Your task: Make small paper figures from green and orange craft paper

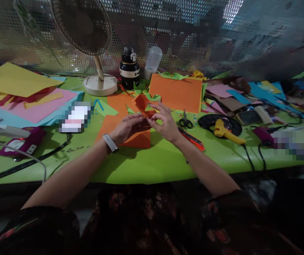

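Between both hands, above the green table, is a folded piece of orange paper (141, 103). My left hand (130, 125), with a grey-banded watch on its wrist, grips the paper's lower left part. The fingertips of my right hand (165, 122) pinch its lower right edge. Beneath the hands lies a flat orange sheet (109, 129). Cut green paper pieces (154, 97) lie just behind the folded paper. Parts of the folded paper are hidden by the fingers.
Black-handled scissors (185, 122), an orange cutter (194, 140) and a yellow glue gun (225, 131) lie at right. A fan (100, 85), black bottle (129, 71) and propped orange sheet (175, 92) stand behind. A phone (75, 117) and coloured paper (16, 79) are at left.
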The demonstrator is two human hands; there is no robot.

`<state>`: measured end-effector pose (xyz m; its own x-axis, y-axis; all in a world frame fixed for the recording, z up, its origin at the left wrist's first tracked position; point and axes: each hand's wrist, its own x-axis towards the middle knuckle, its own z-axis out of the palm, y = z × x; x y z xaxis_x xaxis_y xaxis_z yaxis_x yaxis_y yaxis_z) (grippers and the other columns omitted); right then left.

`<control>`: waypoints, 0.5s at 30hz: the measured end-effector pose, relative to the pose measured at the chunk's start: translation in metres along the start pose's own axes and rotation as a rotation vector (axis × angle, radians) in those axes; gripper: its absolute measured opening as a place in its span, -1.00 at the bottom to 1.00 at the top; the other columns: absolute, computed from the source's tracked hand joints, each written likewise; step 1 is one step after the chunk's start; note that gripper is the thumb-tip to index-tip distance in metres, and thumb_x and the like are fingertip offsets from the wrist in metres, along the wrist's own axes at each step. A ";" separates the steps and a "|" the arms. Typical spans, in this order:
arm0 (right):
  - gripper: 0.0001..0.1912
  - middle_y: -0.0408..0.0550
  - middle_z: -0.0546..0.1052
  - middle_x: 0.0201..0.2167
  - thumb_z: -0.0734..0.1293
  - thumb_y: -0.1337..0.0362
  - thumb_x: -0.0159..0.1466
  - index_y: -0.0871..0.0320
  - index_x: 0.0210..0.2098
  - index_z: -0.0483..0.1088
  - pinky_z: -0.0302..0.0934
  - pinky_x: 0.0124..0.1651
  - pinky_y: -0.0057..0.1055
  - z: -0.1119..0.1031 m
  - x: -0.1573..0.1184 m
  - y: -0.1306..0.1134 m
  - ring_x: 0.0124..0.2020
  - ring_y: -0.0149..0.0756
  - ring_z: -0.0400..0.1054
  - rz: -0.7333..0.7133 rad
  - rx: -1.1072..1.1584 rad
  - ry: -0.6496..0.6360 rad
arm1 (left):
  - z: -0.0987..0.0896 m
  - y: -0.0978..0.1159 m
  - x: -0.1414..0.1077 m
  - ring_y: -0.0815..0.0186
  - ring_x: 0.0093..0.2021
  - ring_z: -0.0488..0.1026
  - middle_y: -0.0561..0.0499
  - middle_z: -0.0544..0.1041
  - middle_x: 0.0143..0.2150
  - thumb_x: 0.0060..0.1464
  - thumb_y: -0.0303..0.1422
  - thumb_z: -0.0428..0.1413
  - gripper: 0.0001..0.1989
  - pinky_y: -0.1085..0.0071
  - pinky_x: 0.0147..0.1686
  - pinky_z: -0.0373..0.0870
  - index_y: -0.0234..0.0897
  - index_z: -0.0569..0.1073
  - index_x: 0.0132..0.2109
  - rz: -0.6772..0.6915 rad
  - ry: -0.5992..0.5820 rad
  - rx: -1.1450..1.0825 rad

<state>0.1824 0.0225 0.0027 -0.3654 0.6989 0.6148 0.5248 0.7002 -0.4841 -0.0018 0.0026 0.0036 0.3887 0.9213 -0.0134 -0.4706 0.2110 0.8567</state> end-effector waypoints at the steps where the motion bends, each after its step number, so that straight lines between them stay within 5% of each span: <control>1: -0.80 0.04 0.42 0.13 0.33 0.19 0.25 0.11 -0.47 0.41 -0.02 0.32 0.01 0.000 0.000 0.000 0.31 -0.05 0.06 0.004 0.008 0.000 | 0.000 0.000 0.000 0.26 -0.21 0.58 -0.10 0.64 -0.24 0.04 -0.44 0.21 -0.91 0.21 0.05 0.41 -0.36 0.59 -0.28 -0.001 0.000 -0.001; 15: -0.81 0.07 0.51 -0.05 0.32 0.24 0.25 0.11 -0.49 0.37 0.06 0.25 -0.07 -0.002 0.001 -0.006 0.19 -0.08 0.21 0.002 0.088 -0.016 | 0.003 -0.002 0.000 0.23 -0.16 0.58 -0.09 0.64 -0.22 0.01 -0.36 0.28 -0.84 0.18 0.07 0.43 -0.35 0.59 -0.24 0.047 -0.014 0.047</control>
<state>0.1806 0.0190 0.0073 -0.3774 0.7018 0.6042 0.4562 0.7087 -0.5381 0.0010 0.0010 0.0035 0.3778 0.9252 0.0345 -0.4509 0.1513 0.8797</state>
